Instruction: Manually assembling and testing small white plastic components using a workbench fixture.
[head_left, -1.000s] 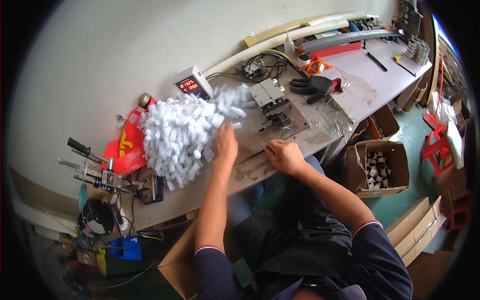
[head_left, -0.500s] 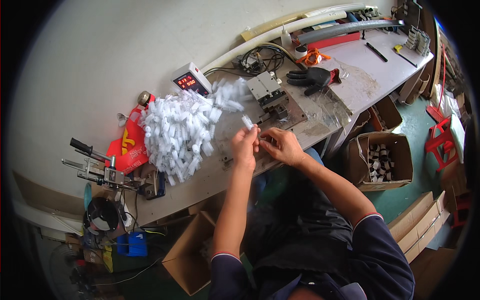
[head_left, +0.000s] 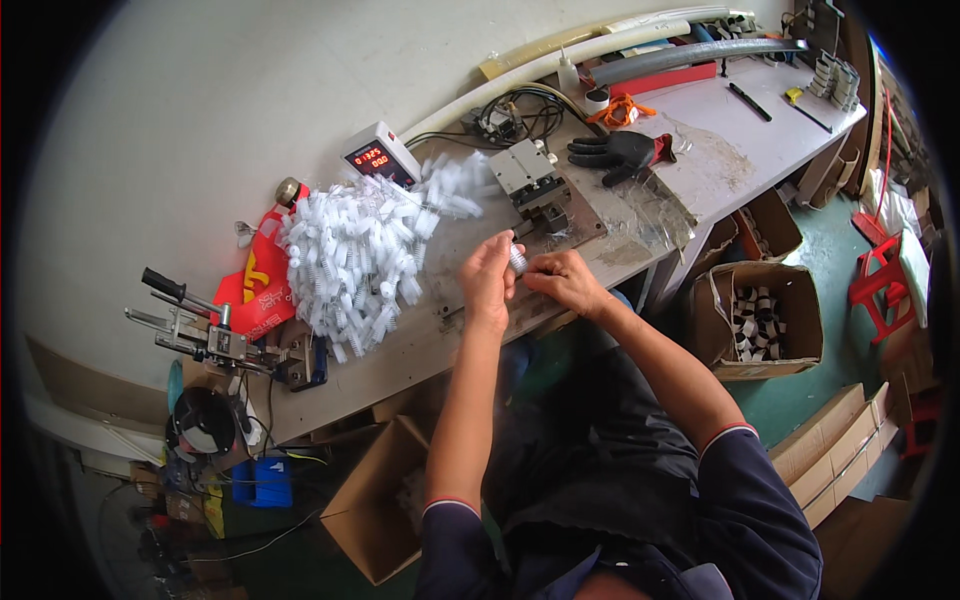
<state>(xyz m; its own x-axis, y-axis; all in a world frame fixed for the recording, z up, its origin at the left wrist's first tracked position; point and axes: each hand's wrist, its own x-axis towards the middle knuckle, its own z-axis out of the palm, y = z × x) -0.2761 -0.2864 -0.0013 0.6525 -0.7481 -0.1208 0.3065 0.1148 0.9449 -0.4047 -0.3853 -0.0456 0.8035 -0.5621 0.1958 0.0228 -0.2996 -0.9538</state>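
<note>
My left hand (head_left: 486, 277) has its fingers closed around a small white bristled brush piece (head_left: 518, 259), which shows between my two hands. Close against its lower end, my right hand (head_left: 566, 283) is pinched; whatever its fingertips grip is too small to make out. A metal fixture (head_left: 530, 178) on a base plate stands just beyond my hands. Left of them lies a large heap of similar white bristled pieces (head_left: 352, 255), spread over the worktable (head_left: 440, 300).
A counter box with a red display (head_left: 382, 156) stands behind the heap. A lever press (head_left: 225, 345) sits at the table's left end. To the right lie a black glove (head_left: 618, 152) and orange cord (head_left: 626, 110). Cardboard boxes (head_left: 765, 370) stand on the floor.
The brush piece has come down between my hands from its raised, upright place at my left fingertips. My right hand has moved slightly left and closed in on it. The counter's display has changed.
</note>
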